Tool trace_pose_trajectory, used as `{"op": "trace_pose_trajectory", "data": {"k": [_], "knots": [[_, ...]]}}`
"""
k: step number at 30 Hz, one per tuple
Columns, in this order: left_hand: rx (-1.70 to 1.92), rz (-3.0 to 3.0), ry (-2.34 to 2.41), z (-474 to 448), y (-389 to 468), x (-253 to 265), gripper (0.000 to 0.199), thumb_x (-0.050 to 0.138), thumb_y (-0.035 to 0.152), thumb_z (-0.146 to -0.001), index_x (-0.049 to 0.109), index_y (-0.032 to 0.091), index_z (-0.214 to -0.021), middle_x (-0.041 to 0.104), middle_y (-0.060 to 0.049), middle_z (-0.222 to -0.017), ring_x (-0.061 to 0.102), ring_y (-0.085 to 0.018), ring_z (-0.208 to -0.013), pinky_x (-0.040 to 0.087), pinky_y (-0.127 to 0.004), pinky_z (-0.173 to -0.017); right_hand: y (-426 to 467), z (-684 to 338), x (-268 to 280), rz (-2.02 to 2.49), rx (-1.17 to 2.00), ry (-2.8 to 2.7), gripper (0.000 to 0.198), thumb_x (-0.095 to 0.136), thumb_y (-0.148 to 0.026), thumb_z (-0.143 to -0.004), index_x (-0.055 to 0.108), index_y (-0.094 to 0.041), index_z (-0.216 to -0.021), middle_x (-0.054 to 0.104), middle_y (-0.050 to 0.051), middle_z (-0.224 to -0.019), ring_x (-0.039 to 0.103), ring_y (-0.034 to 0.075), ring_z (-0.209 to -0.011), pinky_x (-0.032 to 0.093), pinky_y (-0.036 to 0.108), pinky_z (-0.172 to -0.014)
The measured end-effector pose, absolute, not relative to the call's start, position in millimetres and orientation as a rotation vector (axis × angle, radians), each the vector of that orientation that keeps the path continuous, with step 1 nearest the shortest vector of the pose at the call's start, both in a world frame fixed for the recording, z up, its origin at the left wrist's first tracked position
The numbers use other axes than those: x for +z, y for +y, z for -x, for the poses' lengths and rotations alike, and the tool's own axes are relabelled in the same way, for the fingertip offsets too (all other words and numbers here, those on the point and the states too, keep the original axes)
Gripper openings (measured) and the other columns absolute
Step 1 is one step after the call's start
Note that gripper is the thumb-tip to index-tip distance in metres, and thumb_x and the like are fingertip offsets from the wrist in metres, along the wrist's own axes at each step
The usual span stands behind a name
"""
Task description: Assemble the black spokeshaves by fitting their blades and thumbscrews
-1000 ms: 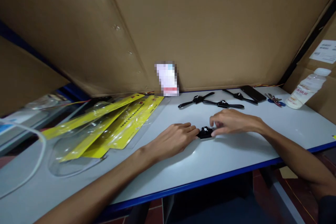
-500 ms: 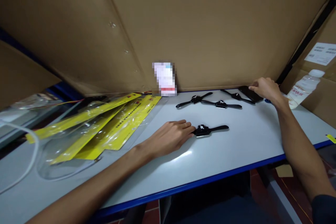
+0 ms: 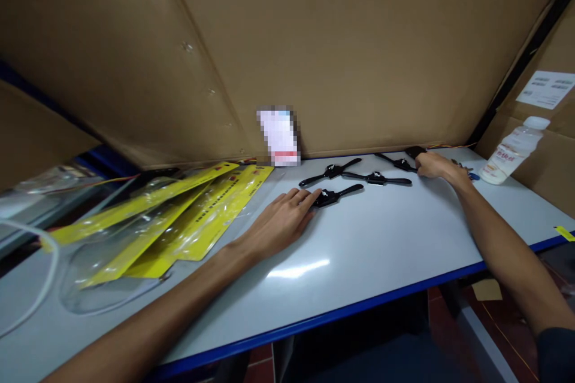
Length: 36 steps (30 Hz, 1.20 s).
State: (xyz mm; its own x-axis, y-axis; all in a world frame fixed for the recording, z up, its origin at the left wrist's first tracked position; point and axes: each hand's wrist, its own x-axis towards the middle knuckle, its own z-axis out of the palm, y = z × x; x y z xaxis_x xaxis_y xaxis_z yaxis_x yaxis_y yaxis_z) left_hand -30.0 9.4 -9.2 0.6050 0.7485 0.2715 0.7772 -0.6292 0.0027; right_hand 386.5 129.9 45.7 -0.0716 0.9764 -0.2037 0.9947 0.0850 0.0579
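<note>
My left hand [image 3: 287, 212] is closed over the left handle of a black spokeshave [image 3: 330, 196], which lies on the table with its right handle pointing away. Just behind it are two more black spokeshaves, one tilted [image 3: 331, 171] and one lying nearly level [image 3: 376, 178]. Farther right, my right hand [image 3: 435, 165] has its fingers closed at the right end of another spokeshave [image 3: 398, 161], hiding that handle. A flat black object [image 3: 415, 151], like a phone, shows partly behind the right fingers.
Yellow-carded clear plastic packages [image 3: 215, 203] lie overlapping at left, near a white cable [image 3: 53, 263]. A blurred-out upright item [image 3: 279, 137] leans on the cardboard wall [image 3: 341, 60]. A bottle [image 3: 514, 152] and keys [image 3: 469, 173] are at right. The table has a blue front edge [image 3: 359, 308].
My left hand has pushed its spokeshave back and left, closer to the others. My right hand has moved left and down, from over the black object to the spokeshave's handle.
</note>
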Motion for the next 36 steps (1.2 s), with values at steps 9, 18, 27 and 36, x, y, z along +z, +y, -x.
{"op": "trace_pose_trajectory", "data": {"k": [9,18,27,36], "knots": [[-0.378,2.715,-1.296,28.8,7.8,-6.0,0.048,0.042,0.025,-0.102,0.046,0.014,-0.148,0.067,-0.015,-0.120,0.059,-0.029,-0.109,0.053,-0.047,-0.094,136.7,-384.8,39.9,-1.969,-0.077,2.214,0.023,0.065,-0.019,-0.079,0.074,-0.015,-0.099,0.073,0.014,-0.096,0.066,0.024,-0.084,0.043,0.029,-0.068],[-0.441,2.751,-1.290,31.4,9.0,-8.5,0.050,0.043,0.022,-0.102,0.048,0.022,-0.151,0.066,-0.014,-0.119,0.059,-0.029,-0.111,0.053,-0.049,-0.095,137.4,-387.5,42.0,-1.969,-0.104,2.224,0.022,0.065,-0.018,-0.077,0.073,-0.018,-0.097,0.072,0.011,-0.094,0.063,0.023,-0.084,0.041,0.028,-0.067],[-0.486,2.830,-1.241,30.2,7.3,-5.1,0.048,0.044,0.021,-0.101,0.050,0.019,-0.149,0.066,-0.014,-0.131,0.059,-0.028,-0.118,0.053,-0.050,-0.101,136.1,-390.0,45.6,-1.939,-0.189,2.215,0.032,0.061,-0.011,-0.074,0.072,-0.016,-0.103,0.069,0.005,-0.082,0.059,0.016,-0.070,0.036,0.026,-0.060],[-0.552,2.804,-1.419,33.2,9.1,-8.2,0.051,0.045,0.025,-0.101,0.039,0.014,-0.150,0.068,-0.016,-0.130,0.066,-0.027,-0.117,0.055,-0.047,-0.100,136.3,-388.7,42.2,-2.027,-0.308,2.178,0.034,0.065,-0.011,-0.077,0.073,-0.016,-0.110,0.073,0.006,-0.090,0.062,0.015,-0.067,0.044,0.024,-0.058]]}}
